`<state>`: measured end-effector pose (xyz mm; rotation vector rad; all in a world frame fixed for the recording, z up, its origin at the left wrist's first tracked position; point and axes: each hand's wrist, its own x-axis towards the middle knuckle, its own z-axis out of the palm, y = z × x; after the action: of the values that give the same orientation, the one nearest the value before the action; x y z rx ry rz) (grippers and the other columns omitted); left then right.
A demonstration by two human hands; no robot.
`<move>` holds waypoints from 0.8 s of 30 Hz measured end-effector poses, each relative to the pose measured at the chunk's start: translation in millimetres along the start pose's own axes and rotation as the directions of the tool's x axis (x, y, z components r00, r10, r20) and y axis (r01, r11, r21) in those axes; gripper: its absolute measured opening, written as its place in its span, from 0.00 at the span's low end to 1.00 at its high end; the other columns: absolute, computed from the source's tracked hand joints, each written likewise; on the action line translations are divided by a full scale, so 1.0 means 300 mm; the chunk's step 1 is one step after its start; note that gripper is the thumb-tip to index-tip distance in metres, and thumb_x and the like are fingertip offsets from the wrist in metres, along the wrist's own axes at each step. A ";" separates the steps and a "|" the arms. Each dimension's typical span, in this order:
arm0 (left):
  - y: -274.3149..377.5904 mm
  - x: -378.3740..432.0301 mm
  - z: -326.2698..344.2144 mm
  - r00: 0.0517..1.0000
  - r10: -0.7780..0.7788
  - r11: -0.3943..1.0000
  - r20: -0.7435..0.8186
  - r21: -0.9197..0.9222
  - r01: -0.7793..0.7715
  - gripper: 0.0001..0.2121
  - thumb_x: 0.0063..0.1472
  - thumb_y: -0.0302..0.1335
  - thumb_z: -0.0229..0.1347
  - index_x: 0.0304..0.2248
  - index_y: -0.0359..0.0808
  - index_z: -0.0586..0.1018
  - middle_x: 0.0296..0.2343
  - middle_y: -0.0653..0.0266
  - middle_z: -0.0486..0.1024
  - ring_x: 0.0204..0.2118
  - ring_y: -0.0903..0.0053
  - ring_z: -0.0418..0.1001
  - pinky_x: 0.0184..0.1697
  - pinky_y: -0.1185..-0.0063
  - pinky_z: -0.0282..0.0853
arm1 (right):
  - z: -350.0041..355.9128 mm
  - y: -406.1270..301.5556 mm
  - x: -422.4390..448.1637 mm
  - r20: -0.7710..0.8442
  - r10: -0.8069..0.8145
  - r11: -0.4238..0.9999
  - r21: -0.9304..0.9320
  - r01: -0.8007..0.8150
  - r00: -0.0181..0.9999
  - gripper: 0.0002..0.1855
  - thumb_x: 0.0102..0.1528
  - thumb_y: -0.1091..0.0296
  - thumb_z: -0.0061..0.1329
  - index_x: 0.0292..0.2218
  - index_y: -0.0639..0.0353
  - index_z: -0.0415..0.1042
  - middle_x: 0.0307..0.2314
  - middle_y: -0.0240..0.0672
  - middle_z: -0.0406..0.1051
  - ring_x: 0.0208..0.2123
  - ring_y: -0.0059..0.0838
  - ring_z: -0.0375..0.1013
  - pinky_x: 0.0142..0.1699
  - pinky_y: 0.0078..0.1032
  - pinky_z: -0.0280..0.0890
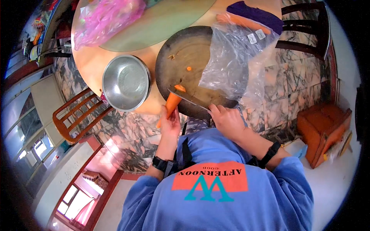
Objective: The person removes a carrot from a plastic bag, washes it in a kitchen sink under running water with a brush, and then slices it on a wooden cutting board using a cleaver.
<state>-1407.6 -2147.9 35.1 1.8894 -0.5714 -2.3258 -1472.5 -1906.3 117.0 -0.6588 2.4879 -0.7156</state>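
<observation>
My left hand (171,120) grips a carrot (173,101) near its thin end, with the thick end tilted up over the edge of a round wooden chopping board (185,52). In my right hand (227,119) is the handle of a knife (192,99). Its blade lies across the carrot close to the thick end, which looks freshly cut. A small orange piece of carrot (189,68) rests on the board, and brown scraps (172,57) lie further back on it.
Left of the board stands a perforated metal bowl (125,82). A clear plastic bag (228,57) drapes over the board's right side, near another carrot (242,23) and a dark purple cloth (254,16). Behind are a pink plastic bag (111,21) and wooden chairs (65,127).
</observation>
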 end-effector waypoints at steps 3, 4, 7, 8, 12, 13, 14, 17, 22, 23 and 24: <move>0.004 -0.008 0.005 1.000 -0.002 1.000 0.019 0.013 0.002 0.20 0.55 0.37 0.60 0.41 0.30 0.71 0.38 0.57 0.72 0.41 0.69 0.74 0.42 0.81 0.76 | 0.014 0.006 0.001 -0.003 -0.002 1.000 0.001 0.002 1.000 0.13 0.50 0.71 0.42 0.39 0.61 0.63 0.21 0.43 0.70 0.21 0.42 0.74 0.23 0.37 0.67; 0.004 -0.011 0.007 1.000 -0.003 1.000 0.018 0.014 0.003 0.20 0.55 0.37 0.60 0.41 0.30 0.71 0.38 0.57 0.72 0.41 0.69 0.74 0.42 0.81 0.76 | 0.019 0.009 0.002 0.000 -0.006 1.000 0.001 0.006 1.000 0.12 0.50 0.71 0.42 0.39 0.61 0.63 0.21 0.43 0.70 0.21 0.42 0.74 0.23 0.37 0.67; 0.006 -0.016 0.010 1.000 0.002 1.000 0.021 0.023 -0.002 0.20 0.55 0.37 0.60 0.41 0.30 0.71 0.37 0.57 0.73 0.41 0.69 0.74 0.41 0.81 0.77 | 0.019 0.005 0.005 0.003 0.003 1.000 0.006 -0.003 1.000 0.11 0.50 0.71 0.42 0.37 0.60 0.62 0.21 0.43 0.70 0.20 0.43 0.74 0.23 0.37 0.67; 0.010 -0.015 0.009 1.000 -0.017 1.000 0.019 0.021 0.017 0.20 0.55 0.37 0.60 0.40 0.30 0.72 0.37 0.57 0.73 0.40 0.70 0.74 0.40 0.82 0.77 | 0.018 0.000 0.007 0.004 0.003 1.000 0.006 -0.003 1.000 0.11 0.50 0.71 0.42 0.37 0.60 0.62 0.21 0.43 0.70 0.20 0.43 0.74 0.23 0.37 0.67; 0.015 -0.028 0.027 0.999 -0.033 0.999 -0.001 0.030 0.033 0.19 0.55 0.36 0.60 0.40 0.30 0.72 0.36 0.57 0.73 0.40 0.70 0.75 0.40 0.82 0.77 | 0.011 -0.020 0.027 0.027 0.026 1.000 0.003 -0.026 0.999 0.10 0.50 0.72 0.42 0.36 0.61 0.62 0.20 0.44 0.70 0.20 0.44 0.74 0.24 0.38 0.67; 0.016 -0.027 0.026 0.999 -0.034 0.999 0.000 0.030 0.034 0.19 0.55 0.36 0.60 0.40 0.30 0.72 0.36 0.57 0.73 0.40 0.70 0.75 0.40 0.82 0.77 | 0.009 -0.023 0.035 0.030 0.024 1.000 0.017 -0.024 0.999 0.10 0.50 0.72 0.42 0.36 0.61 0.62 0.20 0.44 0.70 0.20 0.44 0.74 0.24 0.38 0.67; 0.018 -0.024 0.023 0.999 -0.039 0.999 0.001 0.028 0.039 0.19 0.55 0.36 0.60 0.40 0.30 0.72 0.36 0.57 0.73 0.40 0.70 0.74 0.40 0.81 0.77 | 0.013 -0.027 0.042 0.030 0.024 1.000 0.016 -0.024 0.999 0.10 0.50 0.72 0.42 0.36 0.61 0.62 0.20 0.44 0.70 0.20 0.44 0.74 0.24 0.38 0.67; 0.023 0.008 -0.004 0.998 -0.059 0.998 0.028 0.011 0.059 0.19 0.55 0.36 0.60 0.40 0.30 0.72 0.36 0.56 0.73 0.40 0.69 0.74 0.40 0.80 0.77 | 0.028 -0.032 0.068 0.045 0.020 1.000 0.010 -0.021 0.999 0.10 0.49 0.73 0.42 0.36 0.63 0.62 0.21 0.46 0.71 0.21 0.45 0.74 0.24 0.39 0.67; 0.025 0.016 -0.016 0.997 -0.077 0.997 0.024 -0.012 0.078 0.17 0.56 0.34 0.60 0.39 0.32 0.72 0.37 0.56 0.73 0.40 0.69 0.74 0.40 0.79 0.77 | 0.037 -0.040 0.095 0.038 0.006 1.000 -0.011 -0.006 0.999 0.10 0.49 0.73 0.41 0.35 0.63 0.63 0.18 0.45 0.72 0.20 0.45 0.74 0.24 0.38 0.68; 0.022 0.018 -0.021 0.996 -0.081 0.996 0.034 -0.023 0.082 0.17 0.55 0.34 0.60 0.39 0.32 0.72 0.37 0.57 0.73 0.40 0.69 0.74 0.41 0.79 0.76 | 0.041 -0.042 0.108 0.043 0.001 1.000 -0.015 0.000 0.999 0.10 0.49 0.73 0.41 0.35 0.63 0.63 0.18 0.45 0.72 0.20 0.45 0.74 0.24 0.38 0.68; 0.023 0.009 -0.012 0.995 -0.084 0.996 0.044 -0.030 0.085 0.17 0.55 0.33 0.61 0.39 0.32 0.72 0.37 0.57 0.73 0.40 0.69 0.73 0.41 0.79 0.76 | 0.053 -0.046 0.126 0.030 0.005 0.999 -0.031 -0.004 1.000 0.08 0.54 0.68 0.41 0.34 0.62 0.63 0.18 0.44 0.71 0.20 0.45 0.73 0.24 0.38 0.66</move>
<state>-1405.7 -2156.0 34.3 1.8901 -0.4635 -2.4173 -1488.9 -1943.4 101.7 -0.6700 2.4766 -0.6613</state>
